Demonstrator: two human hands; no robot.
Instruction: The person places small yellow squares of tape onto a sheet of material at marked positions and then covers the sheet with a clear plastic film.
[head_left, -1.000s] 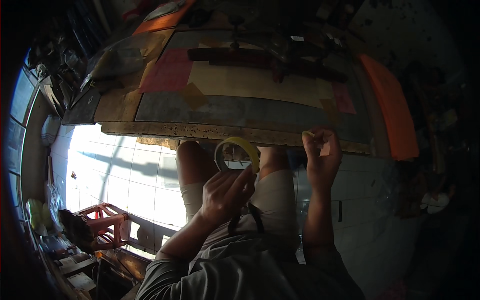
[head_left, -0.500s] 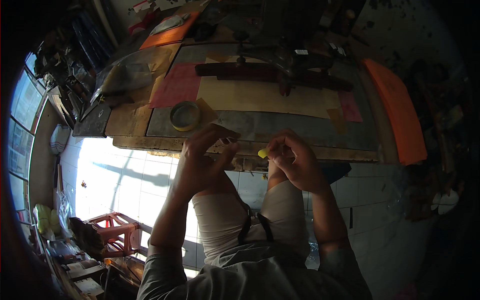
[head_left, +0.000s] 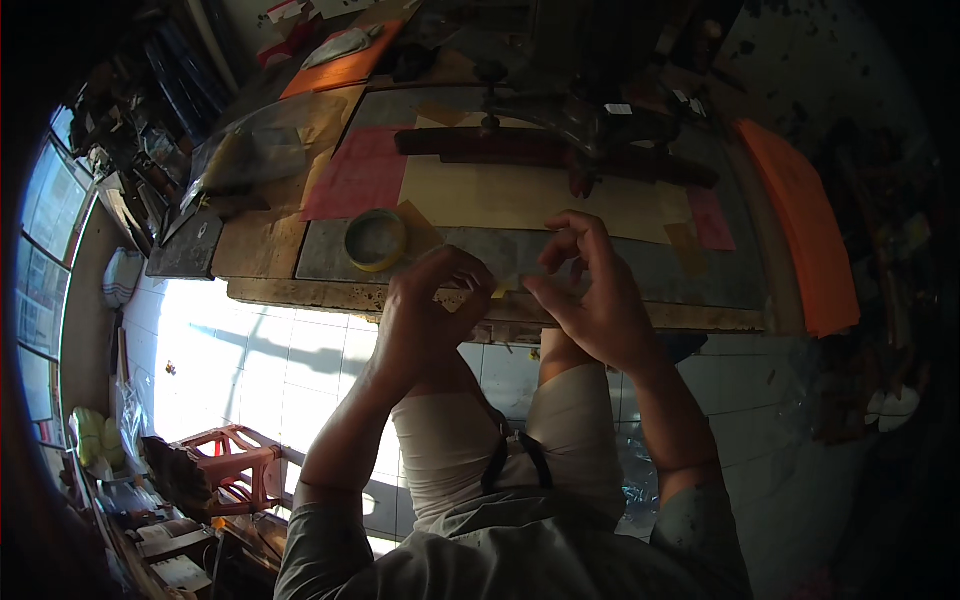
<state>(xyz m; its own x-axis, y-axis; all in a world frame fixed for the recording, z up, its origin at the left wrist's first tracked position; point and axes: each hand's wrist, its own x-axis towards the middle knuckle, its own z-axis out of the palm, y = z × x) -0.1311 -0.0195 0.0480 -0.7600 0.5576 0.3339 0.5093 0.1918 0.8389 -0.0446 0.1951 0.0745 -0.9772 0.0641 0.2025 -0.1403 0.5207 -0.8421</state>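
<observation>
Over the front edge of the workbench, my left hand has its thumb and fingers closed in a pinch. At their tips shows a small piece of yellow tape. My right hand is just to the right, thumb and fingers apart, with nothing seen between them. A roll of yellow tape lies flat on the bench beyond my left hand. Farther back, a long cream sheet is spread flat, with pink sheets at its ends and amber tape pieces at its corners.
A dark clamp-like frame with a long bar stands over the cream sheet. Orange sheets lie along the bench's right side. Clear plastic rests at the left. A red plastic stool stands on the tiled floor.
The yellow tape piece has passed from my right fingers to my left fingertips. My right hand has opened and risen slightly; my left has shifted a little right.
</observation>
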